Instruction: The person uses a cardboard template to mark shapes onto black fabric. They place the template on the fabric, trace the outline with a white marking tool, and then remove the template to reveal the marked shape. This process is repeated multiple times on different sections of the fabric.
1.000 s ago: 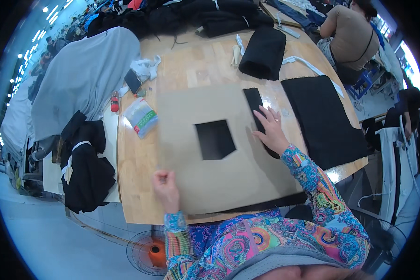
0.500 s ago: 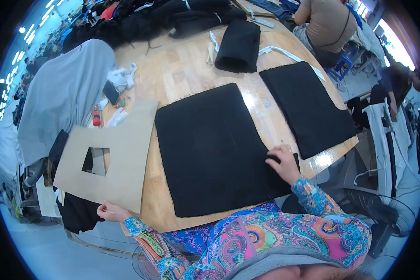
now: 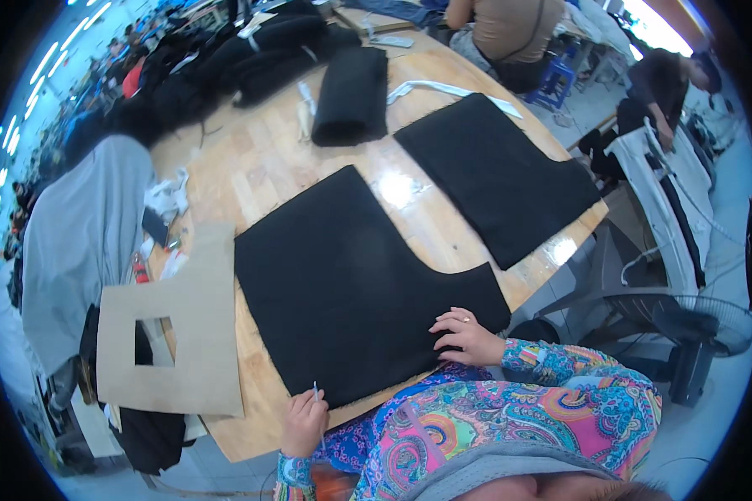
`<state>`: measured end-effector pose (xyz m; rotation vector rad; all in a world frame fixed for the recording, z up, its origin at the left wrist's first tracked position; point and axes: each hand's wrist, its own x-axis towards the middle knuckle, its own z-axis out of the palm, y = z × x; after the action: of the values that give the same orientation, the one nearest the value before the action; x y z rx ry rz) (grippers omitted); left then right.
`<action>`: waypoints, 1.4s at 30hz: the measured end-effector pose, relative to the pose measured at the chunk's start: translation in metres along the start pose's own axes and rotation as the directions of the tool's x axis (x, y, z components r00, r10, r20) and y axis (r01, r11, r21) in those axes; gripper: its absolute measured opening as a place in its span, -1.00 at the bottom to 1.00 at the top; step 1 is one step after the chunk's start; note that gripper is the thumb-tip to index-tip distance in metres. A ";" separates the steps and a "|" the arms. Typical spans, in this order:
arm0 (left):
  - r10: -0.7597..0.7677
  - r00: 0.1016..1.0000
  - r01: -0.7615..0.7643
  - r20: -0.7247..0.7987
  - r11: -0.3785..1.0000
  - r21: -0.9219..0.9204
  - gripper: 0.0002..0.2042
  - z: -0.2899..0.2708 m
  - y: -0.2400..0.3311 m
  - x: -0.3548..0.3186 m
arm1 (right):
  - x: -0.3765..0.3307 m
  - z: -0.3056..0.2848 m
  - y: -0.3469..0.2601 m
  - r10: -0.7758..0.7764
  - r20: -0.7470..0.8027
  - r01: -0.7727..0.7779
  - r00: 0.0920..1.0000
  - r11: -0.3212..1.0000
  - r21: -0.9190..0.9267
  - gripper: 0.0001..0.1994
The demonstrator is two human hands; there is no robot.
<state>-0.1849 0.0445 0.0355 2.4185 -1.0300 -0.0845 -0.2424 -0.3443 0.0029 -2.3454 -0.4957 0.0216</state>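
Observation:
A large black fabric panel (image 3: 342,275) lies flat on the wooden table (image 3: 259,167) in front of me. My right hand (image 3: 466,336) rests spread on its near right corner. At the near edge of the panel, my left hand (image 3: 303,422) pinches a thin white stick, perhaps chalk (image 3: 317,392). A tan cardboard template (image 3: 180,334) with a square cut-out lies to the left of the panel, partly over the table's edge.
A second black panel (image 3: 497,175) lies at the right of the table, with a black fabric roll (image 3: 351,96) and white strips (image 3: 443,88) behind. Dark garments (image 3: 226,67) pile at the back left. Two people sit beyond the table, and a floor fan (image 3: 698,330) stands right.
The cardboard template came off the black panel and now lies at its left. My left hand let it go and holds a white stick at the panel's near edge.

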 end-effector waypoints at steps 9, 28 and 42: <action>-0.458 0.810 0.567 0.367 0.772 -0.288 -0.88 -0.026 -0.002 0.031 | 0.008 -0.006 -0.013 0.043 0.030 -0.042 0.999 0.998 -0.036 -0.64; -0.036 0.982 0.030 -0.184 0.999 -0.037 -0.82 -0.140 0.078 0.094 | 0.027 -0.168 -0.044 -0.262 -0.634 -0.091 0.728 0.879 -0.467 -0.74; -0.148 0.881 -0.014 -0.449 0.941 -0.338 -0.83 -0.103 0.054 0.398 | 0.097 -0.393 0.179 0.047 -0.580 -0.521 0.813 0.505 -0.688 -0.90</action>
<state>0.0886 -0.2176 0.2051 2.0188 -0.6452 0.2737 -0.0301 -0.6876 0.1847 -3.1761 0.2786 -0.8315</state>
